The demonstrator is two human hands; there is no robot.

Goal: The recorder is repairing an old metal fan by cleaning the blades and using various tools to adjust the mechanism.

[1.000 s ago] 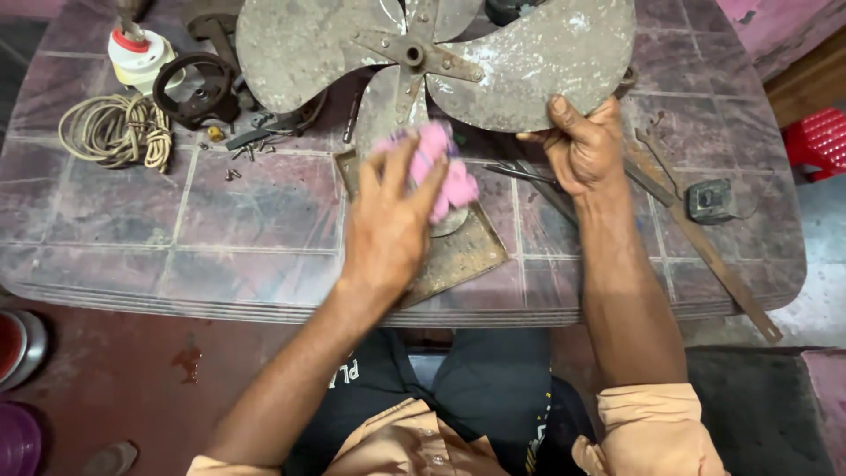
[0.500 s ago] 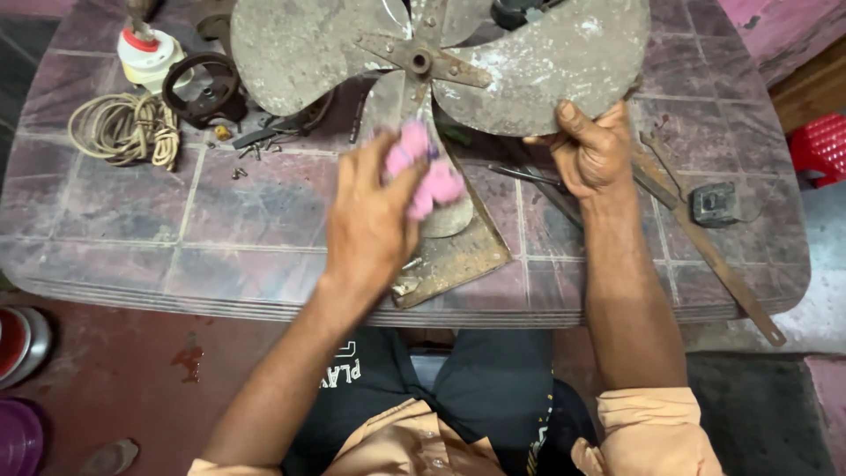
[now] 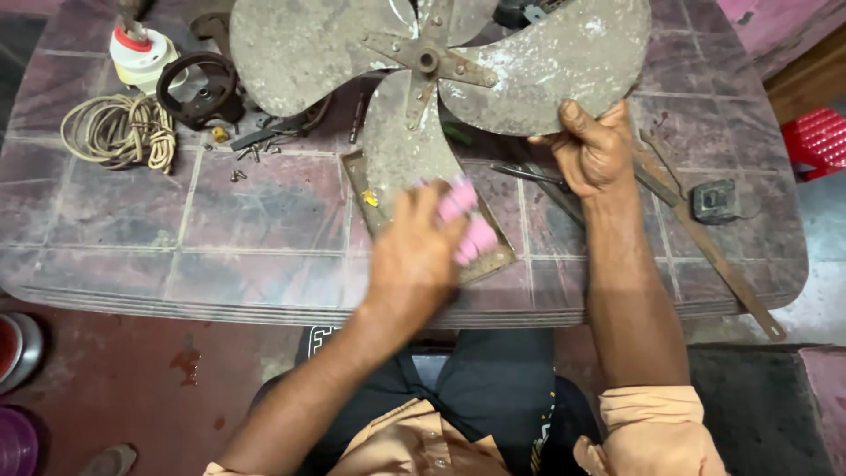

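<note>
A dusty grey metal fan blade [image 3: 423,62] with three lobes lies on the tiled table [image 3: 256,203]. My right hand [image 3: 592,152] grips the edge of its right lobe. My left hand [image 3: 421,251] holds a pink cloth [image 3: 465,220] pressed on the near lobe, which rests over a flat brown metal plate [image 3: 489,256]. The left hand is blurred with motion.
A coil of beige cord [image 3: 115,130], a white and red container [image 3: 139,53] and a black ring-shaped part [image 3: 196,86] lie at the far left. Long flat metal bars [image 3: 705,238] and a small dark block [image 3: 714,201] lie right. A red stool [image 3: 818,139] stands beyond the table.
My left hand with the pink cloth has slid toward me along the near lobe. My right hand has kept its grip on the right lobe.
</note>
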